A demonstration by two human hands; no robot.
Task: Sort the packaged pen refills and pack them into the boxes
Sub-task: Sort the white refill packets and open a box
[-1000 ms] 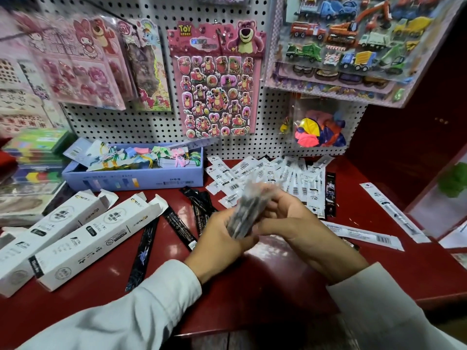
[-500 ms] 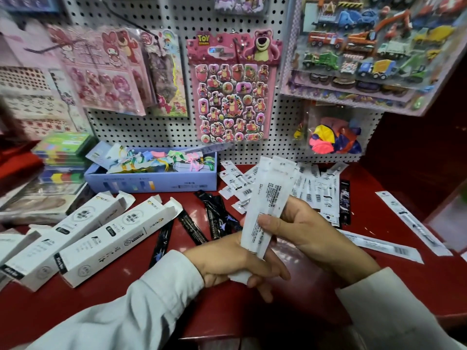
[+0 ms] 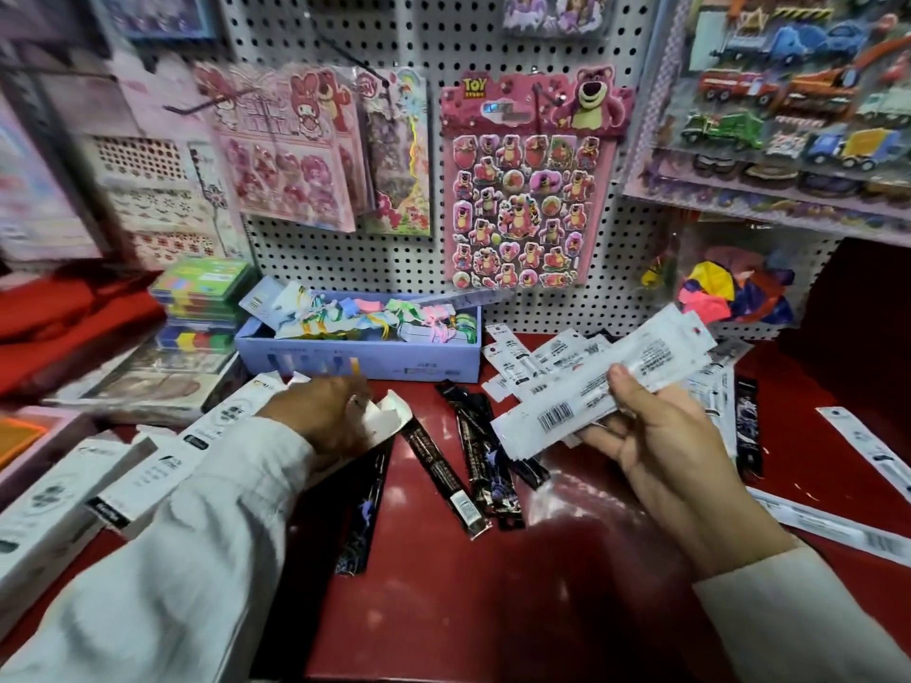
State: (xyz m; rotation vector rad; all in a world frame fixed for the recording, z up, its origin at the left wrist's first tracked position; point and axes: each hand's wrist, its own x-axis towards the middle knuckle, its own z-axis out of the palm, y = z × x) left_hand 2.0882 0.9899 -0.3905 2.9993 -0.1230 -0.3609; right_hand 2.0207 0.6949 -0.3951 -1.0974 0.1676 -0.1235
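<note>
My right hand grips a stack of white packaged refills above the red table, tilted up to the right. My left hand rests at the open end flaps of a long white box lying on the left; whether its fingers grip the flap is hard to see. Several black packaged refills lie on the table between my hands. More white refill packs are heaped behind the stack, against the pegboard. A second white box lies further left.
A blue box of coloured items stands at the back by the pegboard. Sticker sheets hang above it. Loose white refill packs lie on the right of the red table. Stacked stationery sits at the far left.
My left hand let go of the white refill stack and moved left to the white box's open end. My right hand now holds the stack alone, tilted flatter.
</note>
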